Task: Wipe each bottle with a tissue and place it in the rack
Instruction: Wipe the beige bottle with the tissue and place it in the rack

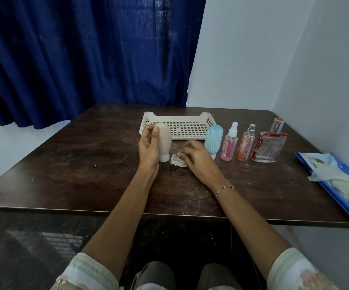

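Note:
My left hand (148, 146) grips a beige tube bottle (165, 143) that stands cap-down on the dark table (85, 164), in front of the rack. My right hand (194, 155) pinches a crumpled white tissue (177, 161) lying on the table just right of that bottle. The cream perforated rack (179, 126) sits behind, with nothing in it. To its right stand a blue tube bottle (213, 141), a pink spray bottle (229, 143), a slimmer pink spray bottle (246, 143) and a square red-labelled glass bottle (268, 146).
A blue packet with loose tissues (340, 181) lies at the table's right edge. A blue curtain (85, 59) hangs behind the table, a white wall stands at right. My knees show under the near table edge.

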{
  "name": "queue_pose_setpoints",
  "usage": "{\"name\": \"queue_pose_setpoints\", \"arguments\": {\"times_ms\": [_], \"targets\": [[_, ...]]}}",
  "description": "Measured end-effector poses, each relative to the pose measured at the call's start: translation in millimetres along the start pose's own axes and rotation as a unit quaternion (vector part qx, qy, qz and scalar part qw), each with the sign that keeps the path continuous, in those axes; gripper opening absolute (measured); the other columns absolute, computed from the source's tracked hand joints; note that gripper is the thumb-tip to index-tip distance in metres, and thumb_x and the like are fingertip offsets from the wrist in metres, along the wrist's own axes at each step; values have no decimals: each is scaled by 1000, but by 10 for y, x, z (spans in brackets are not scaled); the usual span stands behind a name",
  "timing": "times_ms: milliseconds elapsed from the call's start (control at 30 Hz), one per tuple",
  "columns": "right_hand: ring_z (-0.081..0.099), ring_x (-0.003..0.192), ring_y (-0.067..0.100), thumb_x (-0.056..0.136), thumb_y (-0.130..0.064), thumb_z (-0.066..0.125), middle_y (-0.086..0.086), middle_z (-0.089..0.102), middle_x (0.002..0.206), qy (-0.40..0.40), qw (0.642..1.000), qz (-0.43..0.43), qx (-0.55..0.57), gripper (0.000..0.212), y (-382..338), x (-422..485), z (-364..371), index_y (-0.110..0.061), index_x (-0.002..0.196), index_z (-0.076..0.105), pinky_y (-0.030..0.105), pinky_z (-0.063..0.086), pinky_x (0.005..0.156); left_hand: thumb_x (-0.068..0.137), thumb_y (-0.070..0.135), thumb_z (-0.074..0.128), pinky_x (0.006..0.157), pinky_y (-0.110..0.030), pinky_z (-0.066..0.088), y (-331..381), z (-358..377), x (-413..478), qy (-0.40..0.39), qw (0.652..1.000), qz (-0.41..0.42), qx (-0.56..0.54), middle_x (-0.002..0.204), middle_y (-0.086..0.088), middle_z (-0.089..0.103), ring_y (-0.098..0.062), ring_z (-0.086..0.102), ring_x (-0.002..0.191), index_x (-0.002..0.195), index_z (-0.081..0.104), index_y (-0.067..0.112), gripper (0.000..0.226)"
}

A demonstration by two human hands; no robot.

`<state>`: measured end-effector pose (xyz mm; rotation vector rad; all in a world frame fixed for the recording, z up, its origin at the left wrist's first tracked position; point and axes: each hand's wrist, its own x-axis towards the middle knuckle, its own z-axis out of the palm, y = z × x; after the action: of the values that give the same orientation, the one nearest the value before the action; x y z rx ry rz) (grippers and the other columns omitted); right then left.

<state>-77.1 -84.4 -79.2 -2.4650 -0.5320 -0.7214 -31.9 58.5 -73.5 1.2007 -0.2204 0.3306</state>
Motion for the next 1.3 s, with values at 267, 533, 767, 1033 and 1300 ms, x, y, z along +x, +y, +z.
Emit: {"name": "queue_pose_setpoints", "arguments": {"times_ms": [267,533,767,1033,1300], "targets": [[51,88,7,90,-20,59,-1,52,100,49,997,13,57,21,-25,34,40,-6,106,62,21,46,82,96,25,50,82,-24,52,11,17,-13,-13,1000,0,-18,107,2,61,-8,58,99,100,56,19,9],[56,76,0,82,-25,69,0,63,90,106,974,121,161,30,-197,299,125,-8,106,63,9,45,68,96,17,50,87,-29,53,-9,17,-26,-47,997,-14,-57,99,4,63,-8,61,95,101,57,15,9],[60,77,6,78,-24,73,4,70,90,90,969,174,153,32,-240,869,139,-6,103,68,13,46,71,95,18,53,82,-24,51,137,-139,459,-60,998,12,27,96,4,65,-2,61,89,101,62,16,11],[60,78,7,78,-21,74,8,71,93,117,958,200,169,29,-30,1432,341,-5,101,69,20,50,77,93,17,57,90,-34,49,107,-257,1309,-121,973,46,190,101,-5,68,-16,62,99,106,66,11,17],[64,78,12,78,-21,74,11,71,93,86,955,223,177,32,99,1605,660,-3,104,68,23,52,75,94,17,56,81,-16,50,-63,-389,1502,-118,974,18,195,97,3,68,-4,61,91,106,66,12,17]]}}
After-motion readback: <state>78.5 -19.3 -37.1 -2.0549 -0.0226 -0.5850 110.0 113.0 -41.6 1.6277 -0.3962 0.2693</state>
